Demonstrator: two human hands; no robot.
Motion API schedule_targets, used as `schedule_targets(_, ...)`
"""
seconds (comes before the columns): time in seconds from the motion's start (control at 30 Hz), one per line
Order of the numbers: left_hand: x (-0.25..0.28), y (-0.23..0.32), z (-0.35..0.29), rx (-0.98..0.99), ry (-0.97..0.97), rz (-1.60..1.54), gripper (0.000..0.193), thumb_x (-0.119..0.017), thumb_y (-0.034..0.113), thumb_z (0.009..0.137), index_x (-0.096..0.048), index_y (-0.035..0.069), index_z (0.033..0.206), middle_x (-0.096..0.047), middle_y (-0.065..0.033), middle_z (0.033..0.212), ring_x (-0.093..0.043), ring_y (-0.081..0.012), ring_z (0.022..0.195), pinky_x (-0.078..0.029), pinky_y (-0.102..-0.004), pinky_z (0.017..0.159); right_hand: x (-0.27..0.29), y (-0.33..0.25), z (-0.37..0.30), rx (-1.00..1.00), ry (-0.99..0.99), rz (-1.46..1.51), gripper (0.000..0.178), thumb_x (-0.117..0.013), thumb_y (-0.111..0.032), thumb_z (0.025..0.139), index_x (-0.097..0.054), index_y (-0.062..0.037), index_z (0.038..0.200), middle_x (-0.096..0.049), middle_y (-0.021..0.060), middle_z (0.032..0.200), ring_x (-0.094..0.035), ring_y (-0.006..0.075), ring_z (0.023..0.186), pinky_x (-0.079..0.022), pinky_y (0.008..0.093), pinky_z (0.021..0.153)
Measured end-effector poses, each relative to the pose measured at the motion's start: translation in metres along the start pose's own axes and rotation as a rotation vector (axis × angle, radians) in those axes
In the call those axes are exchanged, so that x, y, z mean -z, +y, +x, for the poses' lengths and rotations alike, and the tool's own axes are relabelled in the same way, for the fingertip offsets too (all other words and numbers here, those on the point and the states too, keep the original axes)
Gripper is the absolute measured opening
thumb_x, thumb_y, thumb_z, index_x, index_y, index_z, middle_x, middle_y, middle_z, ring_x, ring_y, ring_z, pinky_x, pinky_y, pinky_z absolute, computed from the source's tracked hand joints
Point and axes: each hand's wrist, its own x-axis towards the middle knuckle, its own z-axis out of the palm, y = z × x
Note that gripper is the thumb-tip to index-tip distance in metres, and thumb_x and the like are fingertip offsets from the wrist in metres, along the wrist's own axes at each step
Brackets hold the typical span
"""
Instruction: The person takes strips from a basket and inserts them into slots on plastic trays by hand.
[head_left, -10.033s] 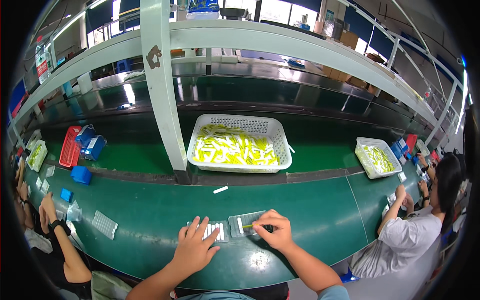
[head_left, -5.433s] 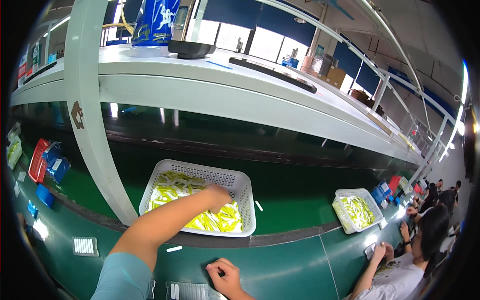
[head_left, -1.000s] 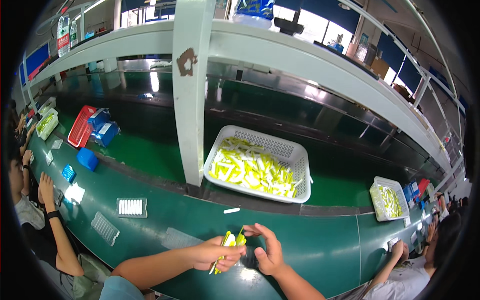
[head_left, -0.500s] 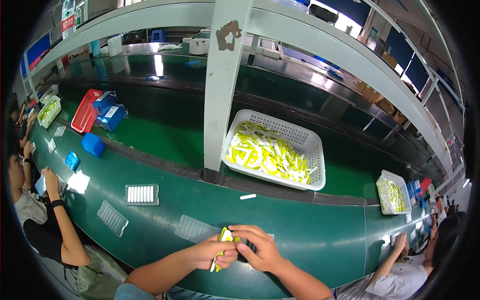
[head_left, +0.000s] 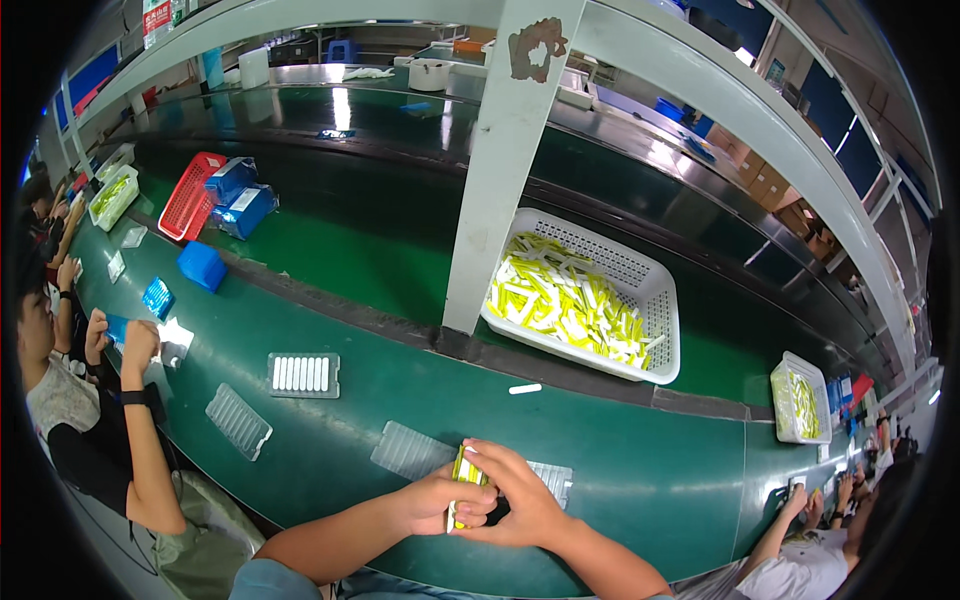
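Observation:
A small bundle of yellow-and-white plastic sticks [head_left: 466,468] stands between my hands, low over the green bench. My left hand [head_left: 440,500] is closed round the bundle. Cupped against its other side, my right hand [head_left: 522,498] has its fingers on the top end and thumb side; parts of these fingers are hidden. Behind my hands lie a clear ribbed tray [head_left: 408,450] and another clear tray [head_left: 556,482], partly covered by the right hand. A single white stick [head_left: 525,389] rests farther back. To the left are a clear tray holding several white sticks [head_left: 303,375] and a bare ribbed tray [head_left: 239,420].
Beyond the bench ledge stands a white basket [head_left: 668,320] heaped with yellow-and-white sticks, beside a white post [head_left: 500,180]. A smaller basket [head_left: 782,405] is at right. A red basket [head_left: 188,200] and blue packs [head_left: 243,208] lie at left. Co-workers sit on both sides.
My view has shifted, so the scene sits farther right. The right hand has wrapped closer round the bundle, and the sticks look more upright and gathered together.

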Motion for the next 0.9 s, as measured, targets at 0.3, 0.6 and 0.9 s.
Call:
schedule_targets(0.3, 0.011, -0.008, 0.007, -0.259, -0.089, 0.247, 0.013, -0.065, 0.001, 0.093, -0.054, 0.009, 0.091, -0.051, 0.0002, 0.078, -0.047, -0.0092, 0.061, -0.04, -0.0265, 0.055, 0.004, 0.009, 0.003, -0.025, 0.033, 0.135, 0.084, -0.089, -0.014, 0.067, -0.051, -0.0014, 0.141, -0.052, 0.0182, 0.144, -0.054, 0.0361, 0.13, -0.048, 0.0426, 0.105)
schedule_targets(0.6, -0.007, 0.003, 0.002, -0.021, 0.08, 0.132, 0.018, -0.058, 0.017, 0.103, -0.055, 0.008, 0.088, -0.051, 0.0005, 0.074, -0.054, -0.0113, 0.061, -0.045, -0.0276, 0.054, 0.01, 0.006, 0.006, -0.005, -0.03, 0.138, 0.092, -0.091, -0.02, 0.069, -0.045, -0.0058, 0.147, -0.041, 0.0166, 0.156, -0.049, 0.0364, 0.134, -0.044, 0.0457, 0.109)
schedule_targets(0.9, -0.006, 0.0, 0.005, -0.005, -0.033, 0.254, 0.027, -0.057, 0.019, 0.104, -0.053, 0.009, 0.08, -0.05, 0.0007, 0.069, -0.053, -0.0092, 0.057, -0.042, -0.0266, 0.049, 0.018, 0.004, 0.005, 0.043, -0.061, 0.187, 0.101, -0.094, -0.026, 0.067, -0.041, -0.0063, 0.15, -0.041, 0.0166, 0.154, -0.048, 0.0368, 0.134, -0.043, 0.0462, 0.108)
